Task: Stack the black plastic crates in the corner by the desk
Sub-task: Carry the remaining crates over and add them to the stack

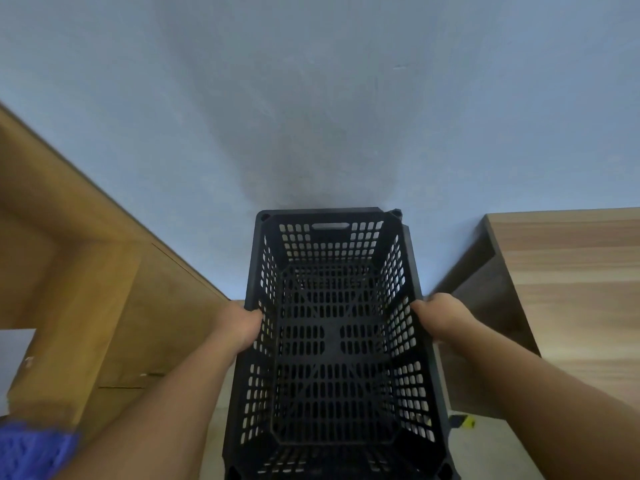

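Note:
A black perforated plastic crate (pixel 332 341) fills the lower middle of the head view, its open top facing me and its far end against the blue wall. My left hand (pixel 242 329) grips its left rim and my right hand (pixel 441 320) grips its right rim, thumbs inside. At the far right corner, the edge of another black crate (pixel 398 214) shows just beyond and below the held one; the rest of it is hidden.
A light wooden desk (pixel 568 282) stands to the right of the crate. A brown wooden cabinet (pixel 86 258) stands to the left. A small yellow and black object (pixel 462 421) lies on the floor by the desk. Blue fabric (pixel 31 452) shows at the bottom left.

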